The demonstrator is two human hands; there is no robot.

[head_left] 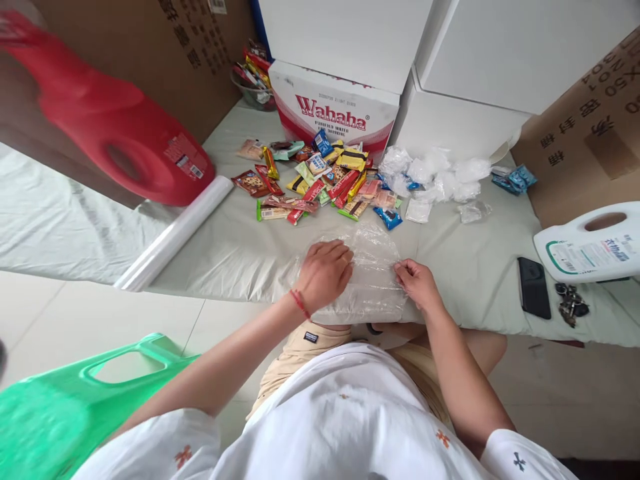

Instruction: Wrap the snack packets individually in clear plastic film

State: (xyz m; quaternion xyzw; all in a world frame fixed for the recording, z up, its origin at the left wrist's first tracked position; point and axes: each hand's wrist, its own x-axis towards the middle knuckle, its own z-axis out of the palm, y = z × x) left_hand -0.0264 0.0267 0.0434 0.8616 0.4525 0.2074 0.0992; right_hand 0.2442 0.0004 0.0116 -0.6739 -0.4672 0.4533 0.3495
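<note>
A clear plastic sheet (373,277) lies flat on the pale cloth at the near edge of the surface. My left hand (324,272) rests on its left side with the fingers curled down onto the film. My right hand (417,283) pinches the sheet's right edge between closed fingers. Beyond the sheet lies a pile of colourful snack packets (320,183), and to its right a heap of wrapped clear bundles (434,175).
A roll of cling film (175,233) lies at the left beside a red detergent jug (125,137). A white jug (593,247), a black phone (533,287) and keys (570,303) sit at the right. A Wahaha carton (333,110) and white boxes stand behind.
</note>
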